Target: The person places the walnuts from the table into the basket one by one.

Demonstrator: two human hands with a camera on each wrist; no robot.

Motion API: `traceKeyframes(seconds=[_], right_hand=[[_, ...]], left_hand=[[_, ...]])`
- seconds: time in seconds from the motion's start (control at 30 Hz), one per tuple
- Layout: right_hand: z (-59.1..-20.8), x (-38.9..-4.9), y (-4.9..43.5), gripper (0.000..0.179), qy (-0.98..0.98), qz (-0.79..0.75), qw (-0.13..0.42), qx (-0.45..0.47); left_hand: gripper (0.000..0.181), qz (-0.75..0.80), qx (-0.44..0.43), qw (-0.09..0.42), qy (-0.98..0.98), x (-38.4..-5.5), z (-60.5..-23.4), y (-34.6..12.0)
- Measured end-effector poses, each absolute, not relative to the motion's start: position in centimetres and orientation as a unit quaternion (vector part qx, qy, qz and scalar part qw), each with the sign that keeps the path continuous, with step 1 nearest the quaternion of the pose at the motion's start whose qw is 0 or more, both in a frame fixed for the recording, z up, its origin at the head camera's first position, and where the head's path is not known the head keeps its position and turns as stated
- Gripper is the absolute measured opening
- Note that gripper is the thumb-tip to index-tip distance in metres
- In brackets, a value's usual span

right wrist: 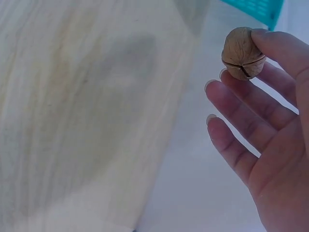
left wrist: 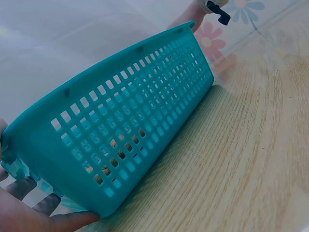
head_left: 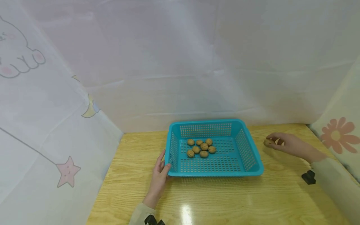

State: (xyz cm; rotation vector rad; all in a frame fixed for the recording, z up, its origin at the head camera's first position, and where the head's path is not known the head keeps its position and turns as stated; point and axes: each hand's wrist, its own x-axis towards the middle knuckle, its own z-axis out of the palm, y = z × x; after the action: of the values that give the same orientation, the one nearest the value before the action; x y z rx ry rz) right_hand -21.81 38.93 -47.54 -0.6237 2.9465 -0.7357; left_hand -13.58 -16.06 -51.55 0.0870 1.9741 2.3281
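Note:
A turquoise plastic basket (head_left: 216, 174) with perforated walls rests on the table, and several walnuts (head_left: 204, 146) lie in its left half. At the basket's left front corner, my left hand (head_left: 159, 176) holds the rim, its thumb near the top edge and the other fingers along the outside. The left wrist view shows its fingers (left wrist: 46, 205) against the end wall, low down. To the right of the basket, my right hand (head_left: 289, 146) pinches one walnut (right wrist: 241, 53) between thumb and fingertips, above the table; its remaining fingers are spread and loosely bent.
The wood-grain table (head_left: 213, 200) reaches back to a pale cloth wall (head_left: 197, 78). Printed cloth also hangs at the left, with a pink star (head_left: 68, 172), and at the right, with a red flower (head_left: 337, 135). A black wrist device (head_left: 308, 177) sits by the right sleeve.

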Motion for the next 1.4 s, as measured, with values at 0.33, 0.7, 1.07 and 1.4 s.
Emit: traceKeyframes(seconds=[0.33, 0.7, 1.07, 1.4], right_hand=[[-45.1, -21.7, 37.4, 0.03, 0.947, -0.22, -0.009, -0.235], [-43.2, -22.6, 36.0, 0.03, 0.939, -0.227, -0.023, -0.259], [-41.5, -22.9, 33.9, 0.035, 0.947, -0.206, -0.004, -0.247], [-40.2, -24.1, 31.7, 0.038, 0.94, -0.21, 0.008, -0.268]], left_hand=[[0.069, 0.763, 0.029, 0.044, 0.644, -13.6, -51.7, -16.1], [0.07, 0.765, 0.031, 0.042, 0.642, -13.6, -51.7, -16.1], [0.069, 0.764, 0.037, 0.04, 0.643, -13.5, -51.6, -16.1], [0.069, 0.764, 0.037, 0.04, 0.643, -13.5, -51.6, -16.0]])
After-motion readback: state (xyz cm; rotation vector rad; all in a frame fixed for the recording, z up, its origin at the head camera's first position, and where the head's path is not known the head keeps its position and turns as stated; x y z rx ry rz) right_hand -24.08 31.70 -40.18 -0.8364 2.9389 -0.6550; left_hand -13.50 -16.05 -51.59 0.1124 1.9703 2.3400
